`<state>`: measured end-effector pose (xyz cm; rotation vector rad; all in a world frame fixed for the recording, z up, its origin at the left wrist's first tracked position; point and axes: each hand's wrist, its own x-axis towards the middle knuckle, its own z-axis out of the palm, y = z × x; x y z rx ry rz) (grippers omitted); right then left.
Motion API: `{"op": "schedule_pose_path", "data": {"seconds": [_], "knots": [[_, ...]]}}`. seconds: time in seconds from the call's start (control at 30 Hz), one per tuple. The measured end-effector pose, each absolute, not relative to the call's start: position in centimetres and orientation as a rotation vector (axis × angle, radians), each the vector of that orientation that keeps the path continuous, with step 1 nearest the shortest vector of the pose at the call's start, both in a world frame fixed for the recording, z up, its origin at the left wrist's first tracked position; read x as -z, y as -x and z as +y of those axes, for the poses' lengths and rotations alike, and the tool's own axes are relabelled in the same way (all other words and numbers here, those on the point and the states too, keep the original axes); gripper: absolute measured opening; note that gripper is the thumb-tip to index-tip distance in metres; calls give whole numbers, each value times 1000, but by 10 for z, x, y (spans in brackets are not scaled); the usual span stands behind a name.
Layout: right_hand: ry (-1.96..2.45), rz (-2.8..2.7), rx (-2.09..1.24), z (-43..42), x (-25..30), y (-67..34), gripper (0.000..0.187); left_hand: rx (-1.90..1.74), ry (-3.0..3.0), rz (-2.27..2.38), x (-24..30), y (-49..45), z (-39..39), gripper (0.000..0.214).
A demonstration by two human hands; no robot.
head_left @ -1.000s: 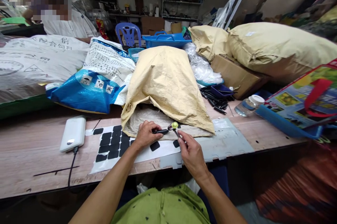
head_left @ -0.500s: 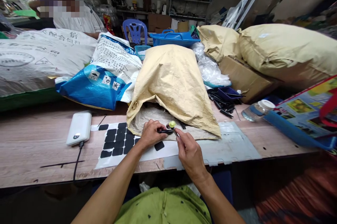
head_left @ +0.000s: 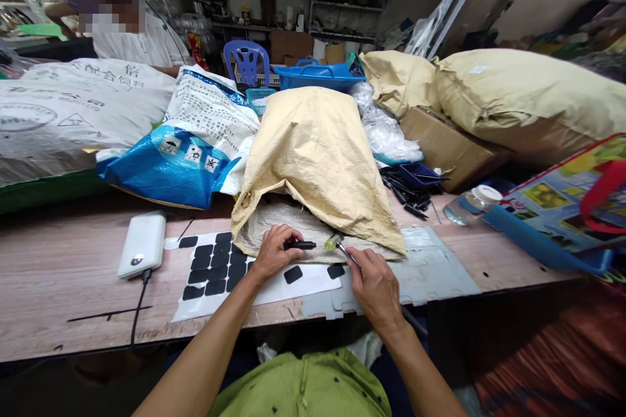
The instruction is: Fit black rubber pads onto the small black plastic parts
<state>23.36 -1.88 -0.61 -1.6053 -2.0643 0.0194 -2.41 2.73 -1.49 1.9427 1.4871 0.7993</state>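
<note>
My left hand (head_left: 271, 252) is closed around a thin black stick-like part (head_left: 299, 245), held level just above the table edge of a tan woven sack (head_left: 320, 162). My right hand (head_left: 374, 286) pinches a slim metal tool (head_left: 346, 251) whose tip carries a small yellow-green piece (head_left: 331, 243). That tip sits a short gap to the right of the black part's end. Under both hands lies a white backing sheet (head_left: 274, 290) with several black rounded pads (head_left: 215, 267) stuck on it.
A white power bank (head_left: 143, 244) with a cable lies at the left on the wooden table (head_left: 59, 286). Sacks, a blue-printed bag (head_left: 166, 166), a pile of black parts (head_left: 408, 188), a plastic bottle (head_left: 469, 203) and a cardboard box (head_left: 447, 146) crowd the back. Another person sits at far left.
My right hand has drawn back to the right and lowered, so the yellow-green tipped tool has come away from the black part. My left hand has stayed in place.
</note>
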Motion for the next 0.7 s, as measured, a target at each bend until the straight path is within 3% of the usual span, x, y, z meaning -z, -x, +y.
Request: {"op": "schedule_pose_path", "data": {"seconds": [0.3,0.6,0.7], "knots": [[1574,-2096,-37,-20,-2,-222,22,-841,-1972,1454,20,26,27,16],[1431,-2288,-130,-4,-14,-182,30,-823,-2017,1433,20,24,25,18],[1395,-2372,-119,0,-12,-177,22,-832,-2033,1411,21,24,24,19]]}}
